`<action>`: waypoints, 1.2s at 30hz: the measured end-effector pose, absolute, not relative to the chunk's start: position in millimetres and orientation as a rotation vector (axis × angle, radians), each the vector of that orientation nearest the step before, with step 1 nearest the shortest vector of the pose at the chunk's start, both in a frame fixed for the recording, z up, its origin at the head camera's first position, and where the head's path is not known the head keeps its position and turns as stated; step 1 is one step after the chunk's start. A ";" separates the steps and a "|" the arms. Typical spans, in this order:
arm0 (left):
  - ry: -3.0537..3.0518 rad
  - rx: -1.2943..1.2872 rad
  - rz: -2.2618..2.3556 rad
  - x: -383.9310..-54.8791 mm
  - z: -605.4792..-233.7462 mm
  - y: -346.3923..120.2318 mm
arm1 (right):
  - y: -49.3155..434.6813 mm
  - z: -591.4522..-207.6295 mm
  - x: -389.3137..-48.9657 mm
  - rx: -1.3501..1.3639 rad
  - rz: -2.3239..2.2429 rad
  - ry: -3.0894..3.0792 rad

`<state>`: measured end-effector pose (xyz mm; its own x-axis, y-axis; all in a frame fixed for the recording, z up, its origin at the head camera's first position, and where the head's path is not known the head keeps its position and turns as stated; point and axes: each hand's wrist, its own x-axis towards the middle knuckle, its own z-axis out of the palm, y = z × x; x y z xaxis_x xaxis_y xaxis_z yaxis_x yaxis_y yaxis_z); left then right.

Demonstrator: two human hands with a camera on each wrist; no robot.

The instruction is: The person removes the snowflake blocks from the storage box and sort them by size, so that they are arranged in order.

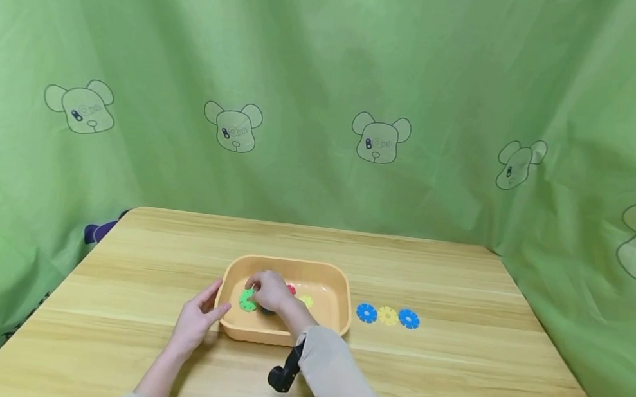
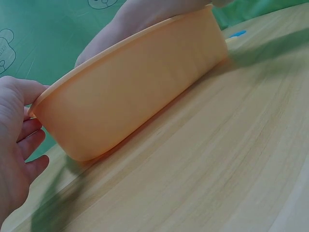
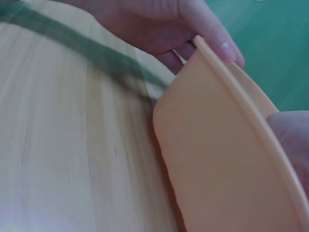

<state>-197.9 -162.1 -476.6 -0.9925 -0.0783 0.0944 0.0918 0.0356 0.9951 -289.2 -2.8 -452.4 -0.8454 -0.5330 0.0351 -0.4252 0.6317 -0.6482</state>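
An orange plastic basin (image 1: 342,304) sits on the table. My left hand (image 1: 194,321) holds its left rim, thumb over the edge and fingers against the outside, as the left wrist view shows with the hand (image 2: 14,140) at the basin wall (image 2: 130,92). My right hand (image 1: 273,292) reaches down inside the basin and pinches a green notched snowflake disc (image 1: 247,302) near the left end. Beside that hand lie a red disc (image 1: 291,289), a pale yellow disc (image 1: 307,301) and a dark piece (image 1: 267,311) partly covered by it. Basin walls hide the right fingertips in both wrist views.
To the right of the basin, a blue disc (image 1: 366,313), a yellow disc (image 1: 388,316) and another blue disc (image 1: 409,319) lie in a row on the wooden table (image 1: 450,380). Green cloth (image 1: 310,49) hangs behind and at the sides.
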 end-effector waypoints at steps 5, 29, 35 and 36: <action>-2.180 -0.020 -2.089 -196.8 -474.2 -160.9 | 7.3 -453.0 -289.5 -0.686 -1.272 2.566; -2.187 -0.006 -2.099 -195.6 -471.8 -161.4 | 107.4 -403.4 -280.5 -0.265 -1.834 2.155; -2.200 -0.012 -2.096 -194.4 -471.3 -161.3 | 146.3 -402.7 -274.9 -0.186 -1.887 2.136; -2.202 -0.008 -2.093 -194.2 -471.1 -161.2 | 152.8 -403.7 -273.7 -0.172 -1.900 2.131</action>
